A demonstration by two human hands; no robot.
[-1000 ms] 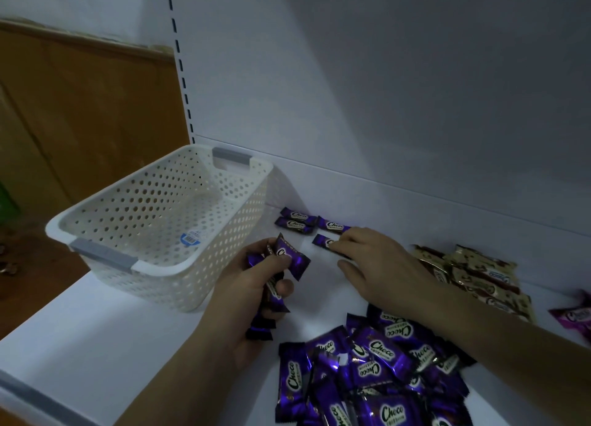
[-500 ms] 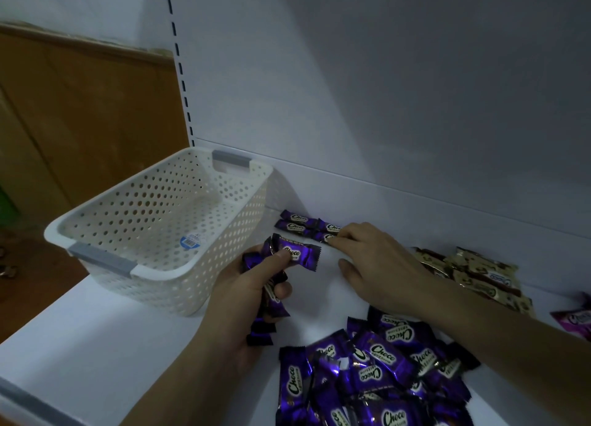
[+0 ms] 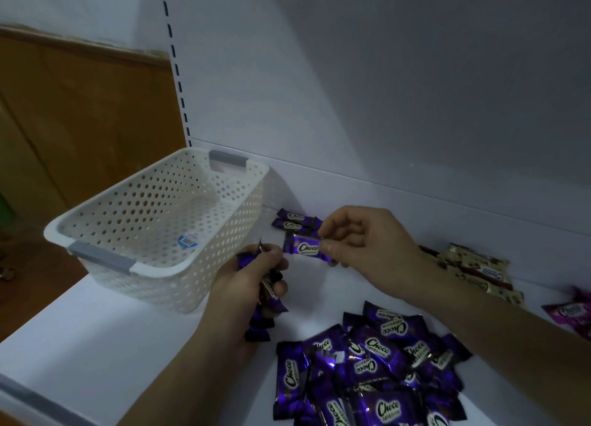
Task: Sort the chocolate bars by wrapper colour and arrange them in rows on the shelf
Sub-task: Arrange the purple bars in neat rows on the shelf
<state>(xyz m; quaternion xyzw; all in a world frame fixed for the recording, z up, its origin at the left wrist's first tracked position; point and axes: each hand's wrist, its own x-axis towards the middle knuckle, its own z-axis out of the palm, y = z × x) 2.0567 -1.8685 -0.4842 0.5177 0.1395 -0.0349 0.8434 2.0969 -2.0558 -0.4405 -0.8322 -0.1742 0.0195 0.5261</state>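
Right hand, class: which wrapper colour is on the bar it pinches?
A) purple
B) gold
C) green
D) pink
A: the right hand pinches a purple bar by one end, just in front of the two laid purple bars at the back of the shelf.

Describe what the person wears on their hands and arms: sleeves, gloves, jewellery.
Nothing worn shows. The left hand and right hand are ungloved, with no rings visible. The left forearm and right forearm are bare to the frame's edge: no sleeve, watch or bracelet in view, though the light is dim.
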